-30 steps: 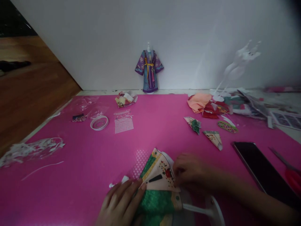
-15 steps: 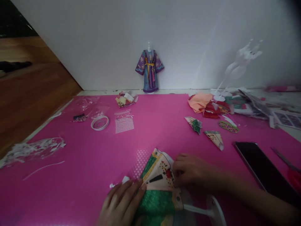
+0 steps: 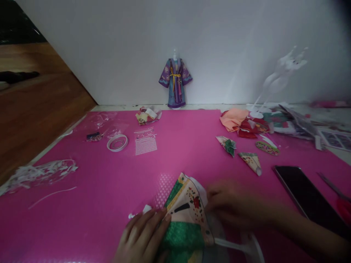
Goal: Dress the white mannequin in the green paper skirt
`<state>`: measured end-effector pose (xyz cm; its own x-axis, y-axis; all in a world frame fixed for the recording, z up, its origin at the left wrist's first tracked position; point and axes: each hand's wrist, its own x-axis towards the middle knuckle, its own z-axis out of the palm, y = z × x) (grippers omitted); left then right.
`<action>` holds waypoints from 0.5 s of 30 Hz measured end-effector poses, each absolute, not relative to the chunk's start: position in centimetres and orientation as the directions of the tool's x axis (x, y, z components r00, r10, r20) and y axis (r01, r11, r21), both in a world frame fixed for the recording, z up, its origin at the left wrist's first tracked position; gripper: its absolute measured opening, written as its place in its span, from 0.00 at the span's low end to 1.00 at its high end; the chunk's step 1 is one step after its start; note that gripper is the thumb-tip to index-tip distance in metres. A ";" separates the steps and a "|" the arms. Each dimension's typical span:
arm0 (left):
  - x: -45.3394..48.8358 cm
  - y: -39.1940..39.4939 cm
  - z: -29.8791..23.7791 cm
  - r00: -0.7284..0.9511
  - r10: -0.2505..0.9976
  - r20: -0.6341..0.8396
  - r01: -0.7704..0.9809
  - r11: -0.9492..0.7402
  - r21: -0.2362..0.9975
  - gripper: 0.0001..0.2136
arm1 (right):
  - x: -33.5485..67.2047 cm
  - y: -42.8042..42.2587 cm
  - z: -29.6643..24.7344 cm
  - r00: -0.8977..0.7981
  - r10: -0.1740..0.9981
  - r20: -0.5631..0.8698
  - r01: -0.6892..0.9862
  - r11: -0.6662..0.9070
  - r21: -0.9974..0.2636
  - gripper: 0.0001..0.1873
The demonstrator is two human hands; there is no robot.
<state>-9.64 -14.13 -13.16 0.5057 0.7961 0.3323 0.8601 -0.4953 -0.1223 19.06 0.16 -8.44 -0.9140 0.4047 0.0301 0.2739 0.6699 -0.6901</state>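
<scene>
A small folded paper garment, cream with red flowers above and green below, lies on the pink mat near the front edge. My left hand presses flat on its left side, fingers stretched out. My right hand rests at the garment's right edge with its fingers curled together against the paper. A white doll stand lies under the garment, its round base to the right.
A dressed purple paper robe stands against the white wall. Tape roll, dotted sheet, paper scraps lie left. Folded pieces, coloured papers, a dark phone and red scissors lie right.
My right hand has shifted slightly to the right along the garment's edge and is blurred. My left hand stays pressed in place.
</scene>
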 end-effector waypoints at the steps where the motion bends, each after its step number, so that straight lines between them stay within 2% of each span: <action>1: -9.7 -14.1 -13.2 0.506 0.798 0.328 0.860 -0.495 -0.122 0.18 | 19.0 -0.1 -8.0 -0.877 0.475 -0.075 0.374 0.576 -0.727 0.15; 3: -9.7 -14.1 -13.2 0.503 0.802 0.323 0.862 -0.493 -0.120 0.18 | 18.7 -0.5 -7.1 -0.765 0.577 -0.287 0.565 0.387 -0.728 0.10; 5: -9.7 -14.1 -13.2 0.506 0.795 0.334 0.860 -0.496 -0.121 0.18 | 18.4 -0.9 -6.5 -0.669 0.619 -0.411 0.662 0.245 -0.709 0.09; 10: -9.6 -13.9 -13.7 0.505 0.774 0.382 0.858 -0.496 -0.130 0.17 | 17.4 -1.3 -6.9 -0.538 0.532 -0.654 0.706 -0.139 -0.694 0.08; 15: -9.9 -14.0 -14.2 0.490 0.790 0.367 0.868 -0.480 -0.126 0.19 | 16.4 -1.7 -7.6 -0.453 0.489 -0.745 0.733 -0.271 -0.624 0.12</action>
